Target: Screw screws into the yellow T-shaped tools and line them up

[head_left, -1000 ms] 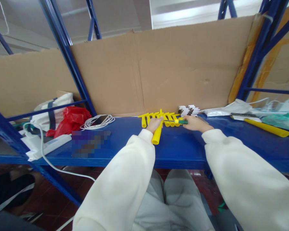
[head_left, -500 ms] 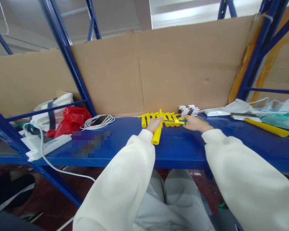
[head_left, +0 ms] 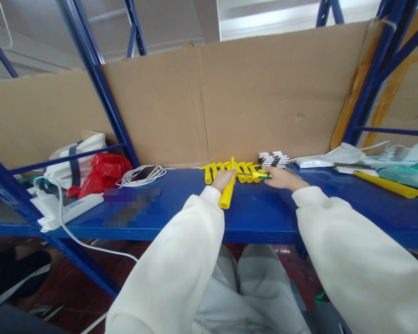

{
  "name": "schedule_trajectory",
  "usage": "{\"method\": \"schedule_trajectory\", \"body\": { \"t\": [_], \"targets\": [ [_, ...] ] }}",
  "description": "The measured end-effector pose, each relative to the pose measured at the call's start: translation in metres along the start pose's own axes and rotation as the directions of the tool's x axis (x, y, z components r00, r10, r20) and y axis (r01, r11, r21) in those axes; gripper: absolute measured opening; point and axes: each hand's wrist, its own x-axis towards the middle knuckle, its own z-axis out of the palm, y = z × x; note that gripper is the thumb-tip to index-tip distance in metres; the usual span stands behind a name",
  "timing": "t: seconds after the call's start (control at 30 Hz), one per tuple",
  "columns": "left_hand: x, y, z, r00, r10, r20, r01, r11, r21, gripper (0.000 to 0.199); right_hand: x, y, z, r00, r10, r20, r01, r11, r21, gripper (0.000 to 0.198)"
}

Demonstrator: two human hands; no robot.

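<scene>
My left hand (head_left: 224, 178) is closed round a yellow T-shaped handle (head_left: 227, 197), whose hollow round end tilts down toward me. In my right hand (head_left: 280, 178) is a screwdriver (head_left: 262, 176) with a yellow-and-green handle. Its shaft points left at the upper part of the yellow handle; whether the tip touches is too small to tell. Behind both hands, several more yellow T-shaped handles (head_left: 208, 174) lie in a row on the blue shelf (head_left: 261, 218). A stack of small white pieces with dark ends (head_left: 273, 159) sits just beyond my right hand.
A cardboard panel (head_left: 264, 97) closes the back. To the left are a coiled white cable (head_left: 142, 176), a red plastic bag (head_left: 104, 172) and a white power strip (head_left: 78, 208). A yellow-handled tool (head_left: 386, 183) and a white plastic bag (head_left: 329, 157) lie at right.
</scene>
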Motion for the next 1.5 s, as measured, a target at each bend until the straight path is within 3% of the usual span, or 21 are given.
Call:
{"method": "schedule_trajectory", "body": {
  "t": [0.4, 0.63, 0.73, 0.9, 1.03, 1.27, 1.5],
  "targets": [
    [-0.0049, 0.0034, 0.0012, 0.999, -0.034, -0.002, 0.034, 0.999, 0.010, 0.051, -0.0062, -0.0053, -0.0064, 0.999, 0.051, 0.005, -0.051, 0.998, -0.026, 0.036],
    [-0.0041, 0.0033, -0.0001, 1.000, -0.025, 0.002, 0.025, 0.999, 0.043, 0.049, -0.0043, -0.0047, -0.0067, 0.999, 0.043, -0.012, -0.044, 0.999, -0.018, 0.024],
    [-0.0041, 0.0037, -0.0005, 1.000, -0.026, 0.009, 0.026, 0.997, 0.073, 0.052, -0.0049, -0.0040, -0.0060, 0.998, 0.065, -0.026, -0.066, 0.997, -0.047, 0.032],
    [-0.0045, 0.0046, -0.0005, 1.000, -0.024, 0.012, 0.023, 0.997, 0.078, 0.051, -0.0076, -0.0065, -0.0077, 0.997, 0.072, 0.012, -0.071, 0.997, -0.037, 0.037],
    [-0.0054, 0.0047, -0.0007, 0.999, -0.032, 0.015, 0.030, 0.997, 0.077, 0.050, -0.0060, -0.0078, -0.0087, 0.998, 0.042, 0.043, -0.042, 0.999, 0.004, 0.029],
    [-0.0052, 0.0029, -0.0004, 1.000, -0.008, 0.027, 0.006, 0.997, 0.077, 0.054, -0.0048, -0.0040, -0.0055, 0.997, 0.071, 0.000, -0.071, 0.995, -0.074, 0.033],
    [-0.0057, 0.0052, -0.0012, 0.999, -0.033, 0.022, 0.031, 0.997, 0.075, 0.050, -0.0048, -0.0036, -0.0057, 0.999, 0.021, -0.028, -0.022, 0.999, -0.030, 0.027]
  ]
}}
